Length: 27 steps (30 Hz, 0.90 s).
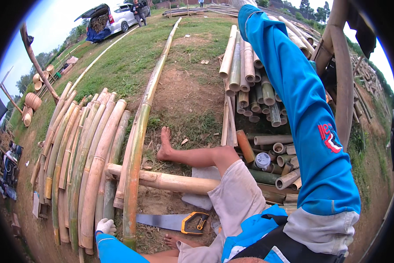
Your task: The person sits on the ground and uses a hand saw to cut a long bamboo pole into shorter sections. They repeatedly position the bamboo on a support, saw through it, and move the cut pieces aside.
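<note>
My left hand (105, 226), in a white glove, is low at the left beside the near end of a greenish bamboo pole (109, 200). Its fingers are curled; what they hold, if anything, I cannot make out. At the top edge my right hand (245, 3) is mostly cut off, at the end of a raised arm in a blue sleeve, so its fingers are hidden. A long bamboo pole (141, 125) runs away from me, over a thick bamboo crosspiece (179, 182). On the ground between my legs lies a handsaw (173, 221) with a yellow and black handle.
Cut bamboo lengths (91, 166) lean in a row at left. A stack of bamboo tubes (249, 83) rises ahead right, with a lidded cup (262, 161) among shorter pieces. A bamboo post (341, 79) stands right. Farther off are baskets (32, 101), a white car (124, 17) and a person (139, 12).
</note>
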{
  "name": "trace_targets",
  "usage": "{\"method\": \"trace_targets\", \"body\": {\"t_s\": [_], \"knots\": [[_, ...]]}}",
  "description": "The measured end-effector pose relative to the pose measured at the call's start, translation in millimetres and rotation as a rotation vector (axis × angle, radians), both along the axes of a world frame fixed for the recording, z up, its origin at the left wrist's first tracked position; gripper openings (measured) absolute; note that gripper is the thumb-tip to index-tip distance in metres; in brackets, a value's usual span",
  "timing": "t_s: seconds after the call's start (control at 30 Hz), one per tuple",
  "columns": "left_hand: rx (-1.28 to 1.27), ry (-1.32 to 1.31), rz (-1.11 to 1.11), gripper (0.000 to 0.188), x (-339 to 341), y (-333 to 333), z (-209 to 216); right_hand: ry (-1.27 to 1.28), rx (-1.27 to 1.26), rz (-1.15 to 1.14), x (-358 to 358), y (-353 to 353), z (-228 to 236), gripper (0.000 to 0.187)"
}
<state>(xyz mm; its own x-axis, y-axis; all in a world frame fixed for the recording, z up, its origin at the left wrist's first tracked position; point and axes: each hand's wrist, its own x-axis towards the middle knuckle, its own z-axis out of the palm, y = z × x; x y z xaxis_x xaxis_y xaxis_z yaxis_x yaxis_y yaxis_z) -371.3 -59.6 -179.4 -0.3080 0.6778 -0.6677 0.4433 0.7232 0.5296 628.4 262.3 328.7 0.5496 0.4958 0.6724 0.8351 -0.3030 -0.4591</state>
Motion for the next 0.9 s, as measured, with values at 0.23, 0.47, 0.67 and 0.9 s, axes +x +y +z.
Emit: {"method": "trace_targets", "body": {"t_s": [0.23, 0.47, 0.67, 0.9], "knots": [[0.001, 0.007, 0.017, 0.079, 21, -2, 11, 0.095, 0.029, -0.144, 77, -12, 43, 0.09], [0.003, 0.0, -0.012, 0.082, 28, 4, 14, 0.081, 0.021, -0.201, 80, -28, 41, 0.088], [-0.017, 0.022, -0.021, 0.082, 26, 10, 6, 0.085, 0.172, -0.112, 42, -47, 23, 0.088], [-0.038, 0.016, -0.019, 0.082, 25, 13, 1, 0.049, -0.094, -0.137, -18, -43, 3, 0.083]]}}
